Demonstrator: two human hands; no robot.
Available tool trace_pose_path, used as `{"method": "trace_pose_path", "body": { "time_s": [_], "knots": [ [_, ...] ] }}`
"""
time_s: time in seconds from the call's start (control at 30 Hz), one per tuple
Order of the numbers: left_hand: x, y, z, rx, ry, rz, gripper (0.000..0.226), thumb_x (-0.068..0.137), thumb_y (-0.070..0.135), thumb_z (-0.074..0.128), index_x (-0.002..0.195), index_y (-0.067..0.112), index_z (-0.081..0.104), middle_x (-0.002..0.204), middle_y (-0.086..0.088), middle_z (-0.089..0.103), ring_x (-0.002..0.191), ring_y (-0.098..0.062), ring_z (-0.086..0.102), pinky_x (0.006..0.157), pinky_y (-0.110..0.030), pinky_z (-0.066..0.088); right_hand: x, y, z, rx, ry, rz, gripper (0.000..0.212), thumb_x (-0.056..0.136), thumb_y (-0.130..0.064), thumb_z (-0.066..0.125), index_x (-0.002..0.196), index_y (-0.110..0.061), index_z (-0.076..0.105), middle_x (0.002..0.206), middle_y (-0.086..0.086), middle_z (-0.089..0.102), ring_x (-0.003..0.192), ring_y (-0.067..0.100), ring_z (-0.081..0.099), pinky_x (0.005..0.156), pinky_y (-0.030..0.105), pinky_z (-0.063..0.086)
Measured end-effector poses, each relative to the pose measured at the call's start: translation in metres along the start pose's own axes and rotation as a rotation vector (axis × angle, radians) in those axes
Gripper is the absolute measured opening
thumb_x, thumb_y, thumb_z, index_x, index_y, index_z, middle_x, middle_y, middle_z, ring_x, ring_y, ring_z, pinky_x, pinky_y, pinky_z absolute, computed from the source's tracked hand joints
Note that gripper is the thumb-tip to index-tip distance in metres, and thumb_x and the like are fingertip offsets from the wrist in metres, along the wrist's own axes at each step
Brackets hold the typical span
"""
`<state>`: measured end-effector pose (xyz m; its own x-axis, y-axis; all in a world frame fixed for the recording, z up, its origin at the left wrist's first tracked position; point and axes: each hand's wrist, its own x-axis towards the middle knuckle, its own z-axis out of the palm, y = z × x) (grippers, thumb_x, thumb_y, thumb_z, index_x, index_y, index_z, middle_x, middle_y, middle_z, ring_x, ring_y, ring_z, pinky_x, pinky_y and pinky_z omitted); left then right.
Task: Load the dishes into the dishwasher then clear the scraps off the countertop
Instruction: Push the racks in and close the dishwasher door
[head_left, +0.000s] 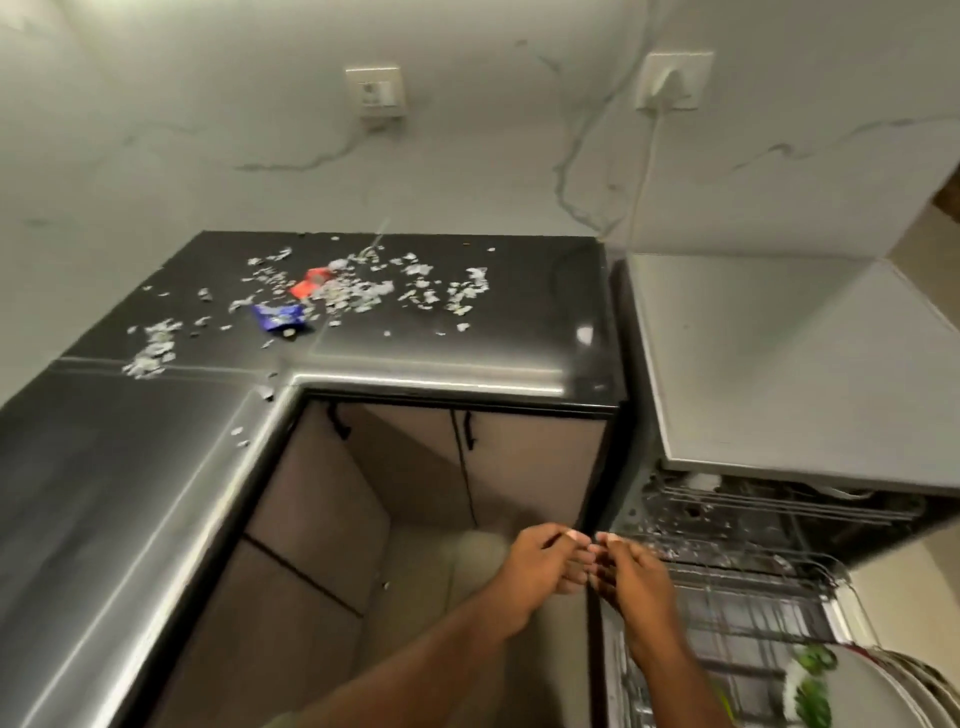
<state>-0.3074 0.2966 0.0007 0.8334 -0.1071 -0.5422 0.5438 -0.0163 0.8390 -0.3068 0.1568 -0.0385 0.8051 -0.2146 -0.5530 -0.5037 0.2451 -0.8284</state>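
Both hands hang in front of the person, low and close together, just left of the open dishwasher (779, 545). The left hand (540, 564) and the right hand (631, 577) meet at the fingertips, fingers loosely bent; whether they pinch something tiny between them I cannot tell, the picture is too smeared there. The lower rack (737, 608) is pulled out over the door, its wires bare near the hands, and plates (878, 691) stand at its near right end, one with a green pattern. The upper rack (769, 499) sits further in under the grey top. To the left the dark L-shaped countertop (130, 493) wraps round beige cabinet doors (519, 467). Scraps (363, 291) of pale torn bits are strewn over its far part, with a red wrapper (310, 283) and a blue wrapper (279, 316) among them, well apart from the hands. On the marbled wall behind, a socket (375, 93) and a plug (672, 83) with a cord.
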Motion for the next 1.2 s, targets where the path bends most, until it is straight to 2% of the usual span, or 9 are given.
{"method": "trace_pose_path", "body": {
  "time_s": [0.13,0.3,0.4,0.5,0.67,0.77,0.83,1.0,1.2],
  "knots": [
    [-0.025,-0.012,-0.018,-0.046,0.038,0.016,0.023,0.107,0.019,0.051,0.108,0.011,0.073,0.097,-0.006,0.077,0.067,-0.008,0.067,0.057,-0.018,0.052,-0.021,0.011,0.019,-0.058,-0.051,-0.018,0.023,0.108,-0.008,0.053,0.105,-0.003,0.075,0.089,0.019,0.079,0.072,0.027,0.074,0.057,0.030,0.062],
    [-0.057,-0.021,-0.038,-0.084,0.103,0.049,0.027,0.109,0.018,0.049,0.113,0.005,0.072,0.099,-0.007,0.076,0.065,-0.005,0.067,0.056,-0.016,0.049,-0.040,0.012,0.034,-0.160,-0.128,-0.029,0.020,0.107,-0.015,0.058,0.105,-0.010,0.077,0.097,0.017,0.080,0.085,0.029,0.075,0.072,0.036,0.060],
    [-0.070,-0.027,-0.036,-0.121,0.139,0.072,0.023,0.109,0.018,0.050,0.106,0.015,0.072,0.102,-0.010,0.077,0.065,-0.005,0.066,0.056,-0.017,0.049,-0.049,0.007,0.032,-0.181,-0.198,-0.041,0.020,0.108,-0.017,0.057,0.110,-0.009,0.075,0.100,0.016,0.079,0.089,0.029,0.075,0.074,0.037,0.058],
    [-0.074,-0.036,-0.019,-0.166,0.176,0.061,0.022,0.108,0.017,0.050,0.105,0.012,0.071,0.100,-0.009,0.078,0.063,-0.007,0.066,0.054,-0.018,0.048,-0.060,0.004,0.012,-0.195,-0.243,-0.055,0.019,0.107,-0.018,0.059,0.110,-0.009,0.076,0.099,0.016,0.080,0.086,0.026,0.076,0.072,0.035,0.059],
    [-0.080,-0.056,0.067,-0.232,0.207,0.010,0.019,0.108,0.011,0.051,0.102,0.008,0.069,0.084,-0.004,0.076,0.054,-0.006,0.066,0.048,-0.018,0.048,-0.082,0.004,-0.072,-0.236,-0.231,-0.077,0.022,0.109,-0.013,0.055,0.107,-0.004,0.075,0.091,0.017,0.080,0.075,0.024,0.075,0.063,0.029,0.062],
    [-0.091,-0.071,0.135,-0.275,0.192,0.016,0.023,0.109,0.007,0.049,0.096,0.005,0.068,0.073,0.001,0.075,0.051,-0.007,0.069,0.044,-0.018,0.050,-0.083,0.015,-0.137,-0.267,-0.158,-0.041,0.024,0.109,-0.013,0.054,0.107,-0.003,0.076,0.088,0.015,0.080,0.078,0.032,0.078,0.075,0.046,0.066],
    [-0.096,-0.082,0.170,-0.272,0.186,0.031,0.025,0.109,0.008,0.049,0.093,0.007,0.069,0.077,-0.003,0.076,0.053,-0.010,0.070,0.046,-0.019,0.052,-0.085,0.020,-0.171,-0.273,-0.117,-0.020,0.024,0.109,-0.013,0.055,0.105,-0.005,0.077,0.087,0.014,0.081,0.080,0.033,0.078,0.082,0.054,0.065],
    [-0.114,-0.110,0.227,-0.233,0.239,0.018,0.020,0.107,0.015,0.057,0.098,0.012,0.074,0.090,-0.012,0.077,0.060,-0.013,0.070,0.051,-0.023,0.053,-0.104,0.022,-0.229,-0.232,-0.098,0.001,0.023,0.108,-0.015,0.056,0.102,-0.009,0.078,0.085,0.009,0.081,0.082,0.030,0.079,0.080,0.049,0.066],
    [-0.137,-0.116,0.255,-0.184,0.215,-0.005,0.020,0.107,0.016,0.056,0.103,0.010,0.075,0.090,-0.007,0.078,0.064,-0.014,0.072,0.050,-0.023,0.053,-0.122,0.023,-0.262,-0.187,-0.099,-0.028,0.020,0.107,-0.017,0.060,0.104,-0.009,0.078,0.089,0.012,0.081,0.085,0.028,0.080,0.082,0.051,0.066]
  ]
}}
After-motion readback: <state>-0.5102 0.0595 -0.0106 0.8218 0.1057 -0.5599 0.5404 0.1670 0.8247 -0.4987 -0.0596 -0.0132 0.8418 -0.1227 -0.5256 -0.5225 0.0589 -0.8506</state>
